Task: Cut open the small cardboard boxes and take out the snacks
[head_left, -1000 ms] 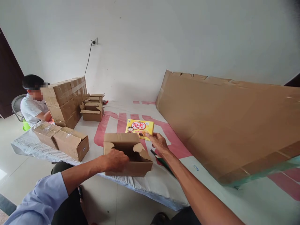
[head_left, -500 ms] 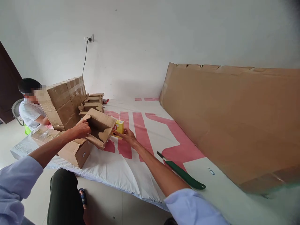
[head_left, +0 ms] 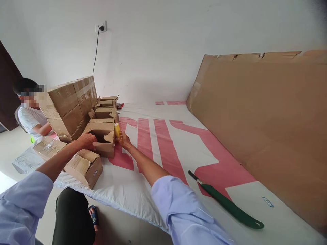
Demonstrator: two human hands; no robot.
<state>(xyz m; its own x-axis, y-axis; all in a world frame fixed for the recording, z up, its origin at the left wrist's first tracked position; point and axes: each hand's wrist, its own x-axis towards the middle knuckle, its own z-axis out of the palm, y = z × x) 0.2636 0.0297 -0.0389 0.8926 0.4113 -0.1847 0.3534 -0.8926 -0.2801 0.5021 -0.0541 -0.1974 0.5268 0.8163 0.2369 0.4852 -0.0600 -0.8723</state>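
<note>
An open cardboard box [head_left: 104, 149] sits level on the cloth-covered table, its opening facing up. Curled at its left side, my left hand [head_left: 88, 140] grips the box edge; some fingertips are hidden. Against the right end of that box, my right hand [head_left: 124, 140] holds a small yellow box [head_left: 117, 130], mostly seen edge-on. Behind stand more open cardboard boxes [head_left: 104, 112] in a row toward the wall.
Stacked taped cartons [head_left: 66, 105] rise at the left, with a seated person [head_left: 32, 115] beyond them. Closed cartons [head_left: 85, 166] lie nearer me. A green-handled saw-like tool [head_left: 230, 206] rests on the right, before a large cardboard sheet [head_left: 260, 112].
The open cardboard box has gone from tilted to level and lies in line with the row behind. My right hand has moved left with the yellow box. The view has shifted slightly.
</note>
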